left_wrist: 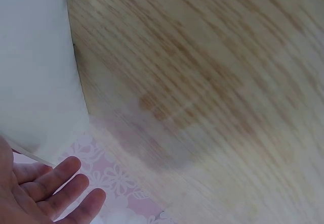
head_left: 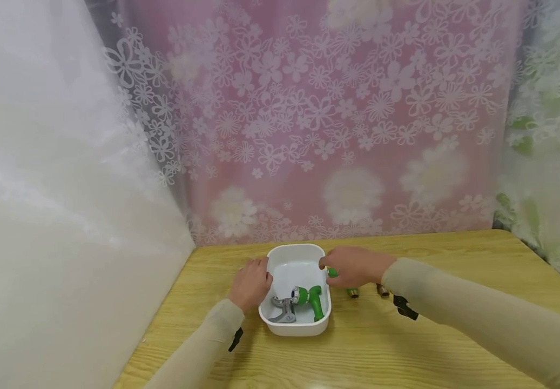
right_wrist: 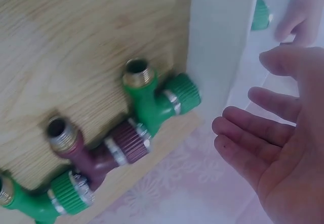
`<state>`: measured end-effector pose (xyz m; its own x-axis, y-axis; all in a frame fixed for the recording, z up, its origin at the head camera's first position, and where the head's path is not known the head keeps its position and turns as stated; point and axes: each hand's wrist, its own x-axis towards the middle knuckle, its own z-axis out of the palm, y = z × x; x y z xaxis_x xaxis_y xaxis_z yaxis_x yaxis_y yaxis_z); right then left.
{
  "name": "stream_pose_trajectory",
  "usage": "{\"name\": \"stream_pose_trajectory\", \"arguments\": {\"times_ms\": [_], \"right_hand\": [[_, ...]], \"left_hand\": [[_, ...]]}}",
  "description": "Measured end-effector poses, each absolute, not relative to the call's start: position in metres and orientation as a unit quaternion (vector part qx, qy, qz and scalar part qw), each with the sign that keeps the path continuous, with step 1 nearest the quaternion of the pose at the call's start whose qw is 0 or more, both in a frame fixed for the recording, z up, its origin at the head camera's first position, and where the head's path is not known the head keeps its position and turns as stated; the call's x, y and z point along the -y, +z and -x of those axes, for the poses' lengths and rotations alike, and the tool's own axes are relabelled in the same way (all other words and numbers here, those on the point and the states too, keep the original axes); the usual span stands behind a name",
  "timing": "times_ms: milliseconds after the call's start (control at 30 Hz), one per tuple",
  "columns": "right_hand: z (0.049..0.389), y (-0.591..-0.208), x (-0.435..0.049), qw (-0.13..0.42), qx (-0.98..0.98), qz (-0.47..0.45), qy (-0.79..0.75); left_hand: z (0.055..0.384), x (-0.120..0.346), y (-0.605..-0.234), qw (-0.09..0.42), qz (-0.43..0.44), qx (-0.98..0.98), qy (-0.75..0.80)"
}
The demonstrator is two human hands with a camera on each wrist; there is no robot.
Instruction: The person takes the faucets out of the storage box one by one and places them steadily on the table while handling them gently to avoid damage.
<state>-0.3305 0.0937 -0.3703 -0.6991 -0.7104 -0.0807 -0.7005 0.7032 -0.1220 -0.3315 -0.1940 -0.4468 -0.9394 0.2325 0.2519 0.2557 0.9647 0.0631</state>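
White tub [head_left: 295, 329], pink floral curtain [head_left: 289, 205]

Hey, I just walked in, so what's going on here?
A person's left hand is at the left rim of a white tub on a wooden table; the right hand is at its right rim. Neither holds a fitting. Inside the tub lie a green fitting and a gray piece. To its right, a maroon fitting lies between two more green ones.

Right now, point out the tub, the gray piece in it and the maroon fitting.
Tub [head_left: 295, 330]: head view, on its front outer wall.
Gray piece [head_left: 287, 311]: head view, on its body.
Maroon fitting [right_wrist: 92, 164]: right wrist view, on its body.
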Motion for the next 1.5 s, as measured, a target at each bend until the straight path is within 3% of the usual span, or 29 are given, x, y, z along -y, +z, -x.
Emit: {"name": "stream_pose_trajectory", "arguments": {"times_ms": [933,1500], "right_hand": [[0.328,-0.369,-0.024,0.145,-0.904,0.401,0.014],[0.33,-0.386,-0.005,0.142,-0.9,0.411,0.031]], "left_hand": [[0.334,0.193,-0.448,0.123,0.115,0.985,-0.046],[0.331,0.191,-0.445,0.119,0.11,0.986,-0.048]]}}
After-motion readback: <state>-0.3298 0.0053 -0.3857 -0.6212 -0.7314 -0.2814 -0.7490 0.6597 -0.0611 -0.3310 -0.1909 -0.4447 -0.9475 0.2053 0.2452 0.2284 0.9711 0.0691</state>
